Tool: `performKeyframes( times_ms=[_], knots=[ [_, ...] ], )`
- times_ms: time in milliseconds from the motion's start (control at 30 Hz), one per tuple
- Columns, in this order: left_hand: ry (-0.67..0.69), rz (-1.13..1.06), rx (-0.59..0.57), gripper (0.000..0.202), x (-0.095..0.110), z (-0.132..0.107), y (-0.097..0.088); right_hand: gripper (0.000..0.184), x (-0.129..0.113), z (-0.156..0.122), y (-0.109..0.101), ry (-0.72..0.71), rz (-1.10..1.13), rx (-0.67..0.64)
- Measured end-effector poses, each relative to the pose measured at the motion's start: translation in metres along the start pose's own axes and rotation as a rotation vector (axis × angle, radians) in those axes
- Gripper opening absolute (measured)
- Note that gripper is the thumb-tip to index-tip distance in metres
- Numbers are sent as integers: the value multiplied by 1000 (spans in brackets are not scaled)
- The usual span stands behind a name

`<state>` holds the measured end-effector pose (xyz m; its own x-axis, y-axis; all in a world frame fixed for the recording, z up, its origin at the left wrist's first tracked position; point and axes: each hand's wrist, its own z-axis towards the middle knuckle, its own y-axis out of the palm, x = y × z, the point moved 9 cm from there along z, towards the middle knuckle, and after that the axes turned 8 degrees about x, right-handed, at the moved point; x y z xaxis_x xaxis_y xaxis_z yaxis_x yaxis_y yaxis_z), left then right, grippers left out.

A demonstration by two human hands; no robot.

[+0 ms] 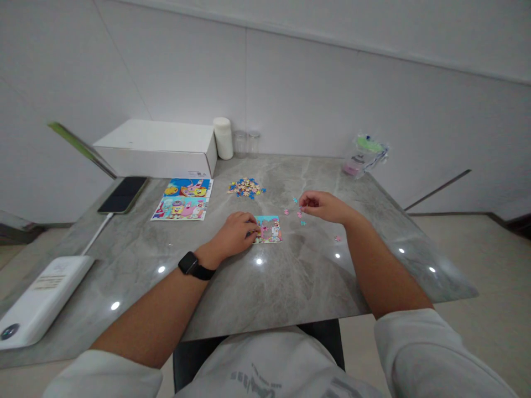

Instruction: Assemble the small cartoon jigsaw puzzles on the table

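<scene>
A small part-built jigsaw [270,229] lies on the grey marble table [265,276]. My left hand [235,233], a black watch on its wrist, rests with curled fingers on the jigsaw's left edge. My right hand [320,205] hovers to the right of it, fingers pinched together over a few loose pink and blue pieces [295,211]; whether a piece is between the fingers is too small to tell. A heap of loose pieces [245,188] lies farther back.
A picture sheet [183,199], a phone [123,194] and a white box [160,147] sit at the back left. A white power bank [41,301] with a cable lies near left. A white cylinder [223,138], two glass jars [246,143] and a plastic bag [364,155] stand by the wall.
</scene>
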<state>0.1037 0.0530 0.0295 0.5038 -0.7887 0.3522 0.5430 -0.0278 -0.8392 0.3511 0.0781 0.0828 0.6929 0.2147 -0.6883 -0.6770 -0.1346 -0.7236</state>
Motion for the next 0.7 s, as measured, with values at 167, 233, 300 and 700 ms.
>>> performKeyframes(
  times_ms=[167, 233, 300, 700],
  knots=[
    [-9, 7, 3, 21, 1, 0, -1, 21, -57, 36, 11, -116, -17, 23],
    [-10, 8, -3, 22, 2, 0, -1, 17, -69, 46, 25, -129, -29, 5],
    [-5, 8, -13, 22, 4, 0, -1, 14, -71, 52, 44, -127, -24, -30],
    [-13, 22, -76, 21, 14, 2, -2, 13, -30, 57, 116, -86, -144, -169]
  ],
)
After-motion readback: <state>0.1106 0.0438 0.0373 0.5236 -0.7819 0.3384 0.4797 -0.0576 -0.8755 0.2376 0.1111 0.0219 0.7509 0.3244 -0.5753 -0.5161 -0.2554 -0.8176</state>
